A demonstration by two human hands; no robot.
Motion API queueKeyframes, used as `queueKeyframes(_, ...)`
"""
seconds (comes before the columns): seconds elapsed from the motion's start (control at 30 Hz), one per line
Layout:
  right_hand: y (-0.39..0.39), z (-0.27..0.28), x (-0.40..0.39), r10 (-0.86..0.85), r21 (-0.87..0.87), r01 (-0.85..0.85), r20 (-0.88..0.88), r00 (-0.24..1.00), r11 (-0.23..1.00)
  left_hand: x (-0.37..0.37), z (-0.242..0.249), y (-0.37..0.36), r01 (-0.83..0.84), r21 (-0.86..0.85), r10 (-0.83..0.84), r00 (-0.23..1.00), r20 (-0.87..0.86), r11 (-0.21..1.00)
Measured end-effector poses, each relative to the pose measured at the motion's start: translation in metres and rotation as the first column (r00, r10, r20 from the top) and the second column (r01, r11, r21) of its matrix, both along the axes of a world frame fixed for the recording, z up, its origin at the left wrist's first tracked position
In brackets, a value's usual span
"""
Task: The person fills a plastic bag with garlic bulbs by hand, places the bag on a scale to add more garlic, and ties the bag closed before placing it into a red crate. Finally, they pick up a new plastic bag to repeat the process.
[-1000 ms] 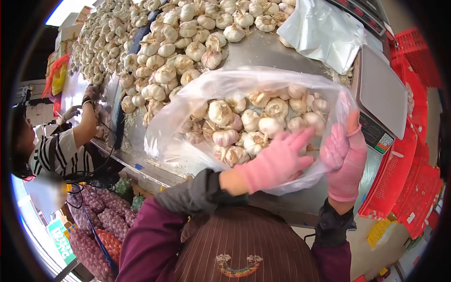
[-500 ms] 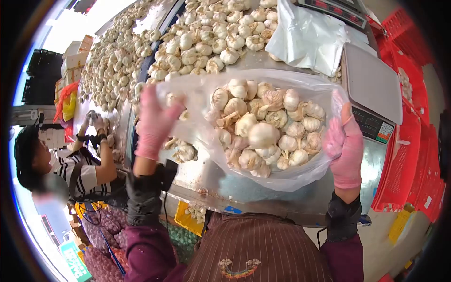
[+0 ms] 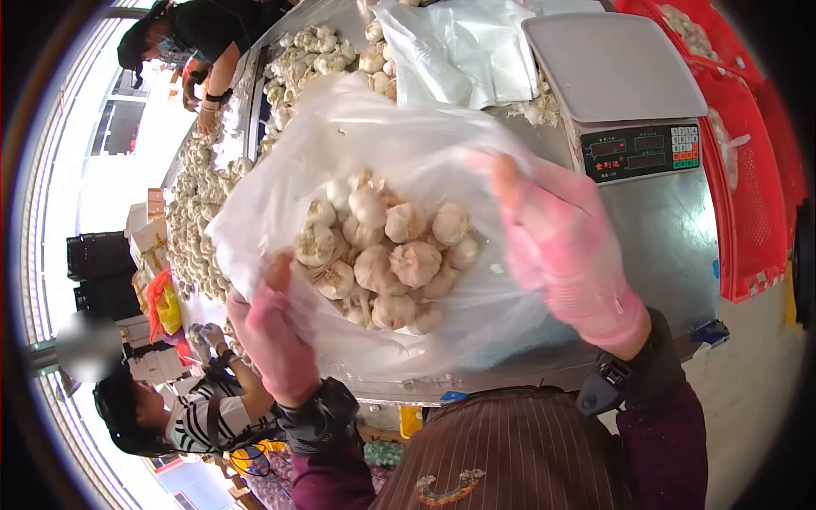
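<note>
In front of me on the metal table, a clear plastic bag [image 3: 280, 161] stands wide at the mouth, with many garlic bulbs [image 3: 416, 262] heaped inside. My left hand [image 3: 274, 340], in a pink glove, is closed on the bag's near left edge. On the right, my right hand [image 3: 561, 246], gloved in pink too, grips the bag's right edge, its fingers a little blurred by motion. Plastic covers part of the fingertips on both sides.
A digital scale [image 3: 616, 68] stands at the back right, beside flat plastic bags [image 3: 455, 51]. Red crates [image 3: 748, 187] line the right side. More garlic [image 3: 200, 212] lies to the left, where two people work. The metal table [image 3: 671, 246] extends right.
My left hand has come down and taken hold of the bag's left edge. My right hand has shifted left along the bag. The view has turned, showing another person at upper left.
</note>
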State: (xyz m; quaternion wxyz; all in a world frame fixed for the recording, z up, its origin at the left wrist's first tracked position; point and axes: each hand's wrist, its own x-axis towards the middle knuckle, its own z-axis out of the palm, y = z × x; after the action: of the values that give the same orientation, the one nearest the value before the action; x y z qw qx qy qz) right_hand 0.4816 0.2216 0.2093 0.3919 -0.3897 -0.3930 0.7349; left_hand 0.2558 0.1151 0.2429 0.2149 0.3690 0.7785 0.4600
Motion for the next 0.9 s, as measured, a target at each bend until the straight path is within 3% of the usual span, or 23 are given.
queueKeyframes(0.03, -0.005, -0.017, 0.010, -0.064, -0.001, 0.064, 0.071, 0.995, 0.998, 0.019, -0.006, 0.002, -0.020, 0.277, -0.046, 0.972, 0.231, 0.961)
queueKeyframes(0.07, -0.015, -0.039, 0.014, -0.122, -0.006, 0.125, 0.142, 0.982, 0.992, 0.046, -0.001, 0.005, -0.072, 0.350, -0.025, 0.964, 0.265, 0.934)
queueKeyframes(0.1, -0.020, -0.055, 0.017, -0.104, -0.024, 0.109, 0.161, 0.982, 0.994, 0.048, -0.003, 0.001, -0.092, 0.330, -0.005, 0.960, 0.281, 0.940)
queueKeyframes(0.17, -0.017, -0.080, 0.021, -0.273, 0.084, 0.260, 0.256, 0.927, 0.962, 0.046, -0.007, 0.001, 0.035, 0.308, -0.101, 0.975, 0.200, 0.951)
queueKeyframes(0.2, -0.013, -0.092, 0.025, -0.259, 0.094, 0.243, 0.263, 0.929, 0.965, 0.041, -0.008, 0.008, -0.049, 0.102, 0.034, 0.988, 0.150, 0.994)
queueKeyframes(0.23, -0.008, -0.105, 0.030, -0.316, 0.138, 0.292, 0.219, 0.923, 0.946, 0.024, -0.016, 0.004, 0.016, 0.057, -0.023, 0.993, 0.115, 0.998)
queueKeyframes(0.3, -0.002, -0.119, 0.042, -0.364, 0.177, 0.334, 0.175, 0.915, 0.926, -0.006, -0.036, 0.003, -0.118, 0.100, 0.092, 0.968, 0.234, 0.988)
queueKeyframes(0.37, -0.002, -0.125, 0.053, -0.330, 0.100, 0.315, 0.245, 0.912, 0.944, -0.063, -0.049, -0.005, -0.155, -0.242, 0.158, 0.987, -0.004, 0.958)
queueKeyframes(0.4, 0.000, -0.125, 0.054, -0.325, 0.106, 0.308, 0.249, 0.912, 0.945, -0.060, -0.050, -0.002, -0.029, -0.162, -0.013, 0.967, -0.253, 0.986)
queueKeyframes(0.43, 0.000, -0.123, 0.054, -0.317, 0.048, 0.315, 0.246, 0.916, 0.948, -0.040, -0.049, 0.010, -0.037, -0.164, -0.004, 0.970, -0.245, 0.986)
queueKeyframes(0.47, -0.002, -0.122, 0.053, -0.299, -0.018, 0.313, 0.246, 0.922, 0.950, 0.000, -0.049, 0.027, 0.215, -0.102, -0.237, 0.830, -0.505, 0.971)
queueKeyframes(0.5, -0.001, -0.121, 0.051, -0.280, -0.021, 0.295, 0.256, 0.925, 0.955, 0.040, -0.056, 0.042, 0.458, -0.114, -0.388, 0.566, -0.728, 0.882)
queueKeyframes(0.53, 0.001, -0.121, 0.047, -0.315, -0.040, 0.334, 0.242, 0.918, 0.942, 0.079, -0.071, 0.053, 0.595, -0.233, -0.596, 0.538, -0.596, 0.769)
queueKeyframes(0.6, 0.003, -0.123, 0.043, -0.347, -0.064, 0.370, 0.232, 0.909, 0.927, 0.133, -0.138, 0.072, 0.599, -0.374, -0.683, 0.447, -0.577, 0.708)
queueKeyframes(0.63, 0.006, -0.127, 0.046, -0.377, -0.084, 0.405, 0.233, 0.896, 0.911, 0.141, -0.159, 0.067, 0.651, -0.453, -0.792, 0.529, -0.306, 0.610)
queueKeyframes(0.73, 0.014, -0.129, 0.053, -0.412, -0.122, 0.448, 0.237, 0.880, 0.886, 0.099, -0.168, 0.027, 0.688, -0.483, -0.833, 0.363, -0.418, 0.542)
queueKeyframes(0.8, 0.013, -0.125, 0.058, -0.414, -0.153, 0.457, 0.246, 0.877, 0.876, 0.057, -0.163, 0.003, 0.650, -0.615, -0.890, 0.247, -0.384, 0.446)
queueKeyframes(0.83, 0.016, -0.123, 0.058, -0.405, -0.181, 0.447, 0.226, 0.886, 0.876, 0.036, -0.172, -0.006, 0.567, -0.664, -0.832, 0.069, -0.551, 0.487)
queueKeyframes(0.87, 0.018, -0.123, 0.059, -0.395, -0.206, 0.433, 0.203, 0.896, 0.877, 0.015, -0.167, -0.006, 0.519, -0.716, -0.843, 0.017, -0.538, 0.467)
queueKeyframes(0.9, 0.017, -0.125, 0.060, -0.387, -0.209, 0.427, 0.206, 0.899, 0.880, -0.011, -0.172, -0.007, 0.458, -0.673, -0.763, 0.020, -0.646, 0.581)
